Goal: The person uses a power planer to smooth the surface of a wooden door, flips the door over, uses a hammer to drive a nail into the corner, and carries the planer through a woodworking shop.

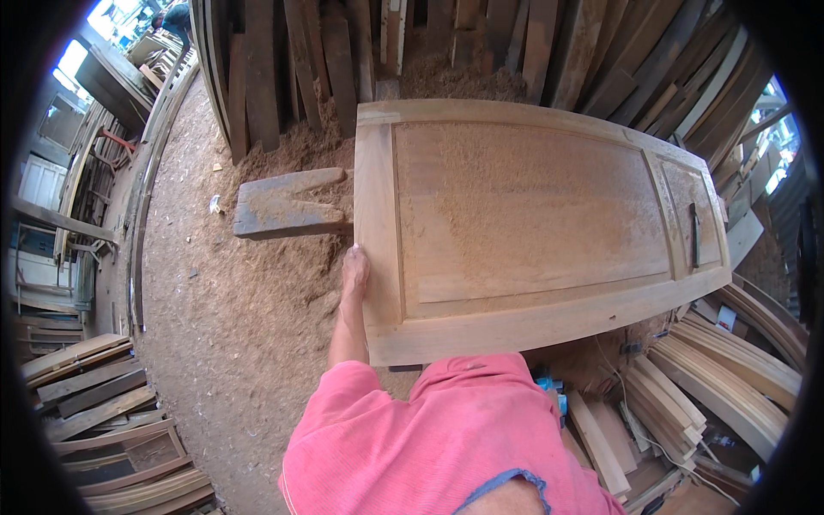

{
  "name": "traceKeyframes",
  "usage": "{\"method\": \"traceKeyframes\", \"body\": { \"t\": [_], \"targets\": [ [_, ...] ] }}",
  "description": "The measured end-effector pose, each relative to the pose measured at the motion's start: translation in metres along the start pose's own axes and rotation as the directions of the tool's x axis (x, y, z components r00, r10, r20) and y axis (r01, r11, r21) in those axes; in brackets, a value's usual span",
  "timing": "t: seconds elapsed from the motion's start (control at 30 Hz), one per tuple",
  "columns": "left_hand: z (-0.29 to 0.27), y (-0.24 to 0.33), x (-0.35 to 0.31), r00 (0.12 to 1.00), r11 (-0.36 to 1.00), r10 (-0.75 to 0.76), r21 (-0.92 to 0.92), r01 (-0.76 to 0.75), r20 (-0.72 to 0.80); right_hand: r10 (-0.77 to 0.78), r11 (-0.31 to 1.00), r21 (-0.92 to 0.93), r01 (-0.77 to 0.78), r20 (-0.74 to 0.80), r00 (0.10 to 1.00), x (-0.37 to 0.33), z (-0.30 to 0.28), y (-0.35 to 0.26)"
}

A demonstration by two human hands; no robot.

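A pale wooden panelled door (532,206) lies flat in front of me, with one large recessed panel and a smaller one at its right end. Fine sawdust covers much of the large panel. My left hand (354,268) grips the door's left edge, its fingers partly hidden at the rim. On the small right panel rests a slim dark bar-shaped piece (694,235), too unclear to name. Beyond the left edge a thick wooden block (287,204) with a notched end sticks out from under the door, dusted with shavings. My right hand is out of sight.
Sawdust (232,300) coats the floor on the left. Upright boards (300,60) lean along the far side. Stacked timber (730,356) lies at the lower right, near a thin cable (631,395). More planks (94,386) are piled at the lower left. Another person (174,21) is far off at the upper left.
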State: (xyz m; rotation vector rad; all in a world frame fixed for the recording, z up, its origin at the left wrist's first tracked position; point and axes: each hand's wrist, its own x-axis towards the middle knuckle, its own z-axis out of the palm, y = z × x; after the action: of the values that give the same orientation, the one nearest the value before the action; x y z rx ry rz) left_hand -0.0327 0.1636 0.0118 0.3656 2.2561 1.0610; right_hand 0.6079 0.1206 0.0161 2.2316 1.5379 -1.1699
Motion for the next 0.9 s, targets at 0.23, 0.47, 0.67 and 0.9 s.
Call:
{"method": "traceKeyframes", "body": {
  "t": [0.23,0.47,0.67,0.9],
  "targets": [
    [0.007,0.036,-0.04,0.895,0.85,0.323,0.511,-0.131,-0.308,-0.021,1.0,-0.002,0.021,-0.02,1.0,-0.002,0.007,-0.004],
    [0.053,0.205,-0.159,0.306,0.76,0.643,-0.635,-0.142,0.702,-0.068,0.997,-0.038,0.067,-0.027,0.997,-0.001,0.011,0.005],
    [0.029,0.347,-0.334,-0.563,0.321,0.826,-0.845,0.427,0.028,0.072,0.993,-0.092,-0.075,-0.034,0.997,0.016,0.03,0.034],
    [-0.014,0.409,-0.406,-0.555,0.411,0.83,-0.611,0.677,-0.057,0.207,0.978,0.033,-0.207,-0.013,0.978,-0.023,0.051,0.052]
  ]
}}
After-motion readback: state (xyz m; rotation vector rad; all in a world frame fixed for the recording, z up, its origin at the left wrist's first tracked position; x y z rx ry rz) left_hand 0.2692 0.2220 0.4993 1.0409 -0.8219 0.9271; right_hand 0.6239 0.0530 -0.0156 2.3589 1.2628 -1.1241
